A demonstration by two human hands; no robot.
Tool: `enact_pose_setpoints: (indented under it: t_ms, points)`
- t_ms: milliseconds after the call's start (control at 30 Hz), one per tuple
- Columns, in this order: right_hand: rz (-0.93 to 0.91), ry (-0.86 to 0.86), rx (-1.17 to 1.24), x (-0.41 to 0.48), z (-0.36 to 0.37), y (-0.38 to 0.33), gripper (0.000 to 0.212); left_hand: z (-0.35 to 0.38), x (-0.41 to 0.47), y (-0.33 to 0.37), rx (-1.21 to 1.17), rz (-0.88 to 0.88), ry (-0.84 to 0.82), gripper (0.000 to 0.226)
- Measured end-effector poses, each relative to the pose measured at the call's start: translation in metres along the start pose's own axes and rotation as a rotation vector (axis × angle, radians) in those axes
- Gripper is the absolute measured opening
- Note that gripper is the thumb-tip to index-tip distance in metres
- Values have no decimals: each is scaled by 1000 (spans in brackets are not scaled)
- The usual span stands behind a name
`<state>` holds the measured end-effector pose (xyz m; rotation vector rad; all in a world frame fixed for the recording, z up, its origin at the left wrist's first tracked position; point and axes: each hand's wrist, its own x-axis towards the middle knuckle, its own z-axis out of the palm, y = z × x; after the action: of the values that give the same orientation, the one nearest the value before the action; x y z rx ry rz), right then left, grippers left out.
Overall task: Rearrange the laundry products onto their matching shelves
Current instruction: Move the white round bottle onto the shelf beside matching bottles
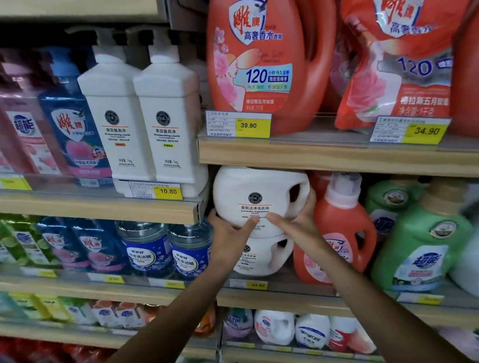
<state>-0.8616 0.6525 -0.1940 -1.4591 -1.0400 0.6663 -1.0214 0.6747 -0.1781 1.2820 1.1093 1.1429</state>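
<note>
A round white laundry capsule tub (251,192) sits stacked on a second, matching white tub (264,256) on the middle shelf (272,292) of the right bay. My left hand (229,229) cups the upper tub's lower left side. On its lower right side is my right hand (293,220), fingers wrapped round near the handle hole. Both thumbs press on the label at the front. The lower tub is partly hidden behind my hands.
A small orange detergent bottle (339,230) stands right beside the tubs, then green bottles (426,248). Large orange jugs (266,50) fill the shelf above. To the left stand white dish-liquid bottles (138,118), blue and pink bottles, and clear jars (148,248).
</note>
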Motion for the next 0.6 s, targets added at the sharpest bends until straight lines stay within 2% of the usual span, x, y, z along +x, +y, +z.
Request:
enact_pose_setpoints:
  t_ms: [200,600]
  points:
    - [-35,20,-13,-1,5,-2,125,-6,9,-1,3,33,-43,85]
    - [-16,60,-36,9,14,-2,124,-10,31,-9,140,44,-85,87]
